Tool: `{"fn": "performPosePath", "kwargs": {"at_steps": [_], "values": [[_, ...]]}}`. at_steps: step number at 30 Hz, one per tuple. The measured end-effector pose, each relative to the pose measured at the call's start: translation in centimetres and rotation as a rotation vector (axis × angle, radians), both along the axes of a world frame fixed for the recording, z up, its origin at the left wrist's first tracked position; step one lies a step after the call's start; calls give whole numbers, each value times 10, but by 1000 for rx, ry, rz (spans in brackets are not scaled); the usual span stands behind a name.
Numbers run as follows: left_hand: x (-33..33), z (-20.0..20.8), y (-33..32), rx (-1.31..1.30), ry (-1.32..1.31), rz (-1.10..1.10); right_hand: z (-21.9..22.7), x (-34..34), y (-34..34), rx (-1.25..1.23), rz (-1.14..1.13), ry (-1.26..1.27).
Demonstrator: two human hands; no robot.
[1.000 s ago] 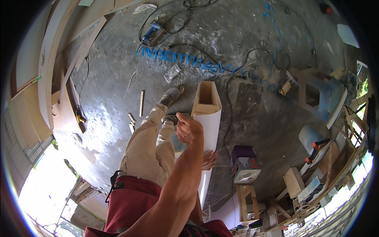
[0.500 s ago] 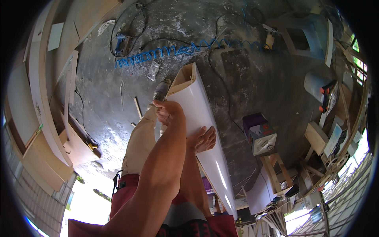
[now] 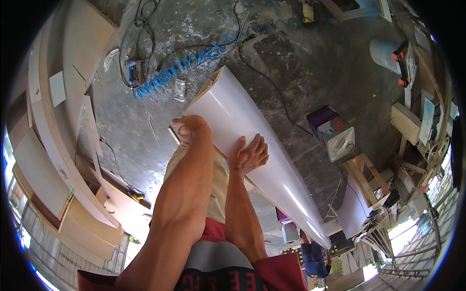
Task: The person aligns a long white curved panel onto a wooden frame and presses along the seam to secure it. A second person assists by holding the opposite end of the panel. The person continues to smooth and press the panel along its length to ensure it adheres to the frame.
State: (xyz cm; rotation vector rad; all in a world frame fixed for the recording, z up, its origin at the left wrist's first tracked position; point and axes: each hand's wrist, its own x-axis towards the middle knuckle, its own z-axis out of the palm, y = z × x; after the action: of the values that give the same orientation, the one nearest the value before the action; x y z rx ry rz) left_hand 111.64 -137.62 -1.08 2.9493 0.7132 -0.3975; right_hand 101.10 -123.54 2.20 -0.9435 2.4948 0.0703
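A long, hollow wooden box panel (image 3: 242, 104) with a glossy white face stretches from the upper middle to the lower right. Bare wood shows at its near-left open end. Along its left edge, my left hand (image 3: 190, 128) has its fingers curled, the grip partly hidden by the wrist. My right hand (image 3: 248, 154) lies on the white face with fingers and thumb spread. At the panel's lower-right end is another person (image 3: 314, 259) in dark blue, their hands close to it.
A blue coiled air hose (image 3: 170, 73) and black cables cross the concrete floor, beside a blue power tool (image 3: 133, 72). Right of the panel stands a purple-and-white box (image 3: 331, 132), near a wooden frame (image 3: 366, 179). Curved wooden panels (image 3: 51, 131) line the left side.
The panel now slants more, its open end further left. My left hand has moved left along with it. My right hand's fingers are more spread. The other person has come into view.
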Motion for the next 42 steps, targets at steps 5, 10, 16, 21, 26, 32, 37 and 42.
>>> {"fn": "performPosePath", "kwargs": {"at_steps": [5,10,16,21,26,32,37,42], "values": [[2,-3,4,16,24,-7,13,-5,-1,-81,160,-154],[-6,3,-2,-33,29,11,15,-10,0,-68,253,-208],[-7,-2,2,79,15,-49,10,-7,5,-62,260,-270],[-6,-42,26,7,-54,-104,13,-9,1,-84,274,-288],[-8,-69,41,1,-101,-103,7,-9,4,-168,340,-275],[-13,-26,22,-44,-83,-133,9,-4,2,-236,362,-247],[-10,9,8,26,140,-250,9,-4,3,-259,381,-206],[-14,-3,12,-30,31,-255,9,-6,2,-283,410,-179]]}}
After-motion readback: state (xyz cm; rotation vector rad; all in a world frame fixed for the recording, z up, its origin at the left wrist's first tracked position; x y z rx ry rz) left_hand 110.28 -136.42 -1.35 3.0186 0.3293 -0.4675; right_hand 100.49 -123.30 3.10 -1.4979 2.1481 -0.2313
